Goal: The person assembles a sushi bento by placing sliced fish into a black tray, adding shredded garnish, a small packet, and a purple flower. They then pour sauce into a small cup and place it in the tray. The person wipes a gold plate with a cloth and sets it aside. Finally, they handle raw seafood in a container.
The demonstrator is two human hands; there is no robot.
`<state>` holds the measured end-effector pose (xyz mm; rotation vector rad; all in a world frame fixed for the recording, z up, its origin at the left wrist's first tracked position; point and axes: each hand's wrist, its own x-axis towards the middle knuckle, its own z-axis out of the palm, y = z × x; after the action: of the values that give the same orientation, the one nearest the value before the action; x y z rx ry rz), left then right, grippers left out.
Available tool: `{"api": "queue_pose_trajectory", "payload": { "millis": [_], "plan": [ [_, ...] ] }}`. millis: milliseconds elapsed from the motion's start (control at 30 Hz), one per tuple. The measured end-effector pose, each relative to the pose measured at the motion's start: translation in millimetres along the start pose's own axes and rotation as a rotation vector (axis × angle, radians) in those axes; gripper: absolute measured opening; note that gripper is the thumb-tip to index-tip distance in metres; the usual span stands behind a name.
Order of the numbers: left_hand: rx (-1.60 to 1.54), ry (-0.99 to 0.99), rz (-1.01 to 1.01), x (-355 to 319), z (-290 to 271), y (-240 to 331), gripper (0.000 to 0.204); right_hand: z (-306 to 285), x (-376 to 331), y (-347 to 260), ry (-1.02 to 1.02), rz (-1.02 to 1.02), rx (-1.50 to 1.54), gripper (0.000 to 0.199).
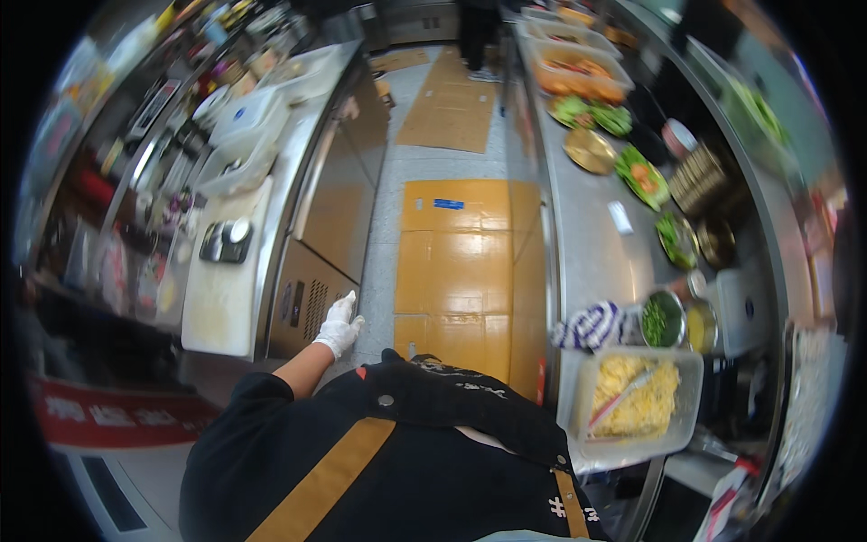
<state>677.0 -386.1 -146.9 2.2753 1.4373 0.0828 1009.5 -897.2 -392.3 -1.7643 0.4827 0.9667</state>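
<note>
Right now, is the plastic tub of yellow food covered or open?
Open: no lid covers the tub; yellow food shows, utensil on top.

The steel table (601,266) bears a clear tub (692,384) of yellow shreds (655,402), with a striped cloth (591,326) and a gold plate (591,150) beyond it. Left of the tub, cardboard sheets (456,271) lie on the floor (442,164); farther left of it, a second table (287,185) bears a white cutting board (217,312).
</note>
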Motion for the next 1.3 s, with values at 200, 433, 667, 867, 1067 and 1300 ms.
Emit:
{"api": "queue_pose_trajectory", "payload": {
  "millis": [200, 433, 667, 867, 1067, 1300],
  "plan": [
    [-0.159, 0.59, 0.096, 9, -68, -103, 0.057, 174, -2, -98, -0.299, -0.102, -0.594, 0.039],
    [-0.179, 0.878, -0.252, 12, -147, -236, 0.057, 401, -31, -175, -0.578, -0.421, -0.894, 0.033],
    [-0.107, 0.969, -0.702, 16, -149, -315, 0.06, 729, -267, -346, -1.276, -0.998, -0.653, 0.031],
    [-0.104, 0.922, -0.816, 21, -158, -299, 0.062, 1004, -475, -376, -1.79, -1.34, -0.572, 0.025],
    [-0.092, 0.794, -0.95, 31, -179, -287, 0.067, 1248, -561, -312, -1.618, -1.917, -1.18, 0.026],
    [-0.132, 0.779, -1.026, 34, -181, -289, 0.07, 1396, -550, -234, -1.422, -2.013, -1.505, 0.032]
  ]
}}
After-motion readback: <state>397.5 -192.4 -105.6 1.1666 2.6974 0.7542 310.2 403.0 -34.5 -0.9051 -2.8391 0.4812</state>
